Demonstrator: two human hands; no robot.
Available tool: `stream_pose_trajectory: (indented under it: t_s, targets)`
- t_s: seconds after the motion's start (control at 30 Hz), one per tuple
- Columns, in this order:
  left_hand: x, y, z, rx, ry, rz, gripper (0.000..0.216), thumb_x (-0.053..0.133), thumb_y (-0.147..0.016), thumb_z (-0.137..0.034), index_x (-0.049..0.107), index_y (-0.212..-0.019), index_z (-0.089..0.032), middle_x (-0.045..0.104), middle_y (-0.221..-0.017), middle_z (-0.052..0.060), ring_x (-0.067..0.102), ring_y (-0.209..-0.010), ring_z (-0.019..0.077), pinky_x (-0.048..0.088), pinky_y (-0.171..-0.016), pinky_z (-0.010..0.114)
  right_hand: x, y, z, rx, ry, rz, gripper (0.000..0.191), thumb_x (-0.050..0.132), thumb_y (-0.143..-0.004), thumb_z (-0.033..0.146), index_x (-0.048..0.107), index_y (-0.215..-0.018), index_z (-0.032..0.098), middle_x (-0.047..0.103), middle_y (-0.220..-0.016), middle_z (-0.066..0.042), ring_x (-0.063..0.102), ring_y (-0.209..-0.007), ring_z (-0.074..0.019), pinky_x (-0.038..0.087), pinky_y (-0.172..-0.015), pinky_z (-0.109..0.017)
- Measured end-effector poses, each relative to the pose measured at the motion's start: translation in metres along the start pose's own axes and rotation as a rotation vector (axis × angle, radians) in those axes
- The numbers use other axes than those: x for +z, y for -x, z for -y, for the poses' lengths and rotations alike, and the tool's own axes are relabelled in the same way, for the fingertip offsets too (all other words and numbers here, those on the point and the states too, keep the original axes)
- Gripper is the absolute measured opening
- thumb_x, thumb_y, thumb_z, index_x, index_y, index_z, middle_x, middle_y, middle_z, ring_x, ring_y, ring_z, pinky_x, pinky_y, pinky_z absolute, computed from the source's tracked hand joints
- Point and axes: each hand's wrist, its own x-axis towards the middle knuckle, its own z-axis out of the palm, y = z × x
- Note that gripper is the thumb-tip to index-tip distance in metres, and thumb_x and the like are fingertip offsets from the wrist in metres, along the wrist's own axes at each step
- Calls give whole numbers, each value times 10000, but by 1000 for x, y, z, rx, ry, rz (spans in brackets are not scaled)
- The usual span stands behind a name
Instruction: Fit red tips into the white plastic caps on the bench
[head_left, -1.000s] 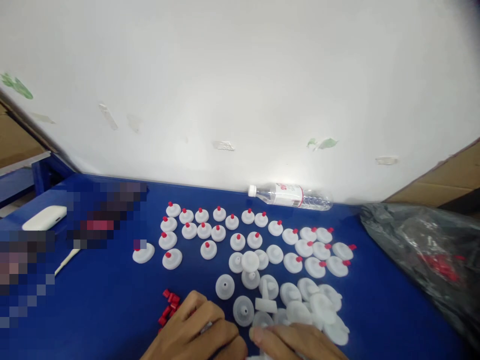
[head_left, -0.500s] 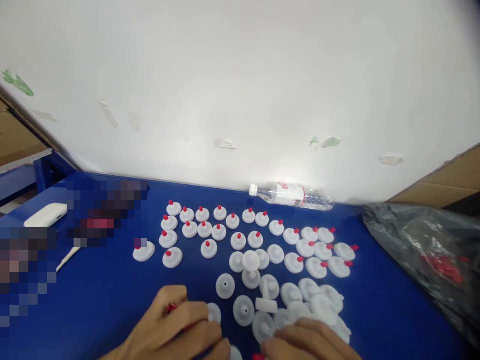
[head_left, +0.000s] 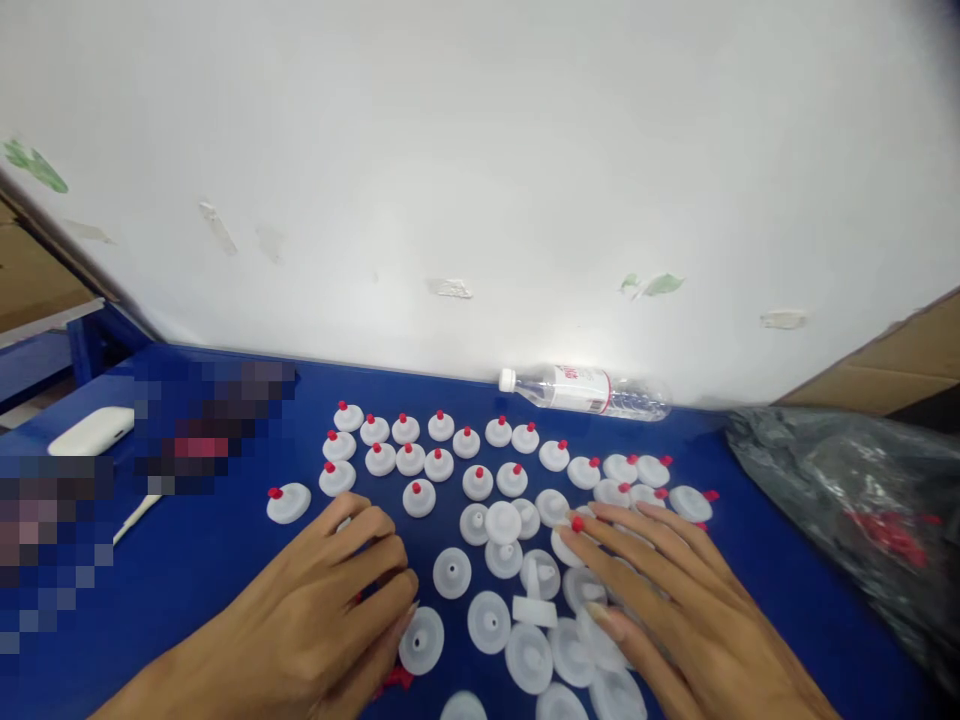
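Left hand [head_left: 330,600] and right hand [head_left: 675,610] bare, forearms unsleeved, no rings.

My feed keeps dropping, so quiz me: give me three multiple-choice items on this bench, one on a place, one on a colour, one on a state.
1. Where does the clear bottle lie?
A. At the far edge of the table, against the wall
B. Under the left hand
C. Inside the black bag

2. What colour are the small tips on the finished white caps in the far rows?
A. Green
B. Red
C. Yellow

3. How is the right hand placed?
A. Closed in a fist around the bottle
B. Raised off the table, out of view
C. Spread flat with fingers out over the white caps

Answers:
1. A, the bottle lies on its side along the wall.
2. B, each cap in those rows carries a red tip.
3. C, its fingers stretch out across the caps on the right, while the left hand rests curled beside a plain cap.
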Motion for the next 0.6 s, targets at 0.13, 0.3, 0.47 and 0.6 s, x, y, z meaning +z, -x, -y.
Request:
stream_pose_trajectory:
  t_s: [0.13, 0.3, 0.47, 0.6]
  targets:
    - [0, 1, 2, 8, 6, 23, 163, 539, -889, -90, 574, -796, -219, 643, -815, 36, 561, -812, 225, 462, -797, 432, 2, 2, 1, -20, 14, 60, 388, 461, -1116, 387, 664, -1409, 235, 748, -1363, 39, 695, -1237, -200, 325, -1214, -367]
    - [1, 1, 5, -8, 12, 26, 167, 533, -921, -81, 626, -873, -211, 650, -822, 31, 565, -817, 218, 457, -806, 427, 1, 1, -2, -38, -12, 91, 378, 472, -1110, 353, 663, -1401, 207, 756, -1353, 23, 677, -1266, -189, 166, -1298, -351]
    - [-1, 2, 7, -21, 11, 41, 182, 528, -948, -79, 661, -930, -203, 644, -809, 31, 554, -819, 217, 451, -797, 423, -1, 1, -3, -52, -21, 99, 375, 486, -1104, 356, 666, -1391, 195, 764, -1337, 15, 672, -1267, -204, 96, -1323, -371]
    - [0, 3, 7, -16, 0, 36, 186, 531, -944, -76, 669, -929, -200, 644, -803, 32, 554, -819, 221, 455, -794, 426, -2, 1, -4, -17, -39, 90, 342, 508, -1094, 352, 690, -1346, 211, 776, -1296, 0, 670, -1260, -208, 121, -1318, -374]
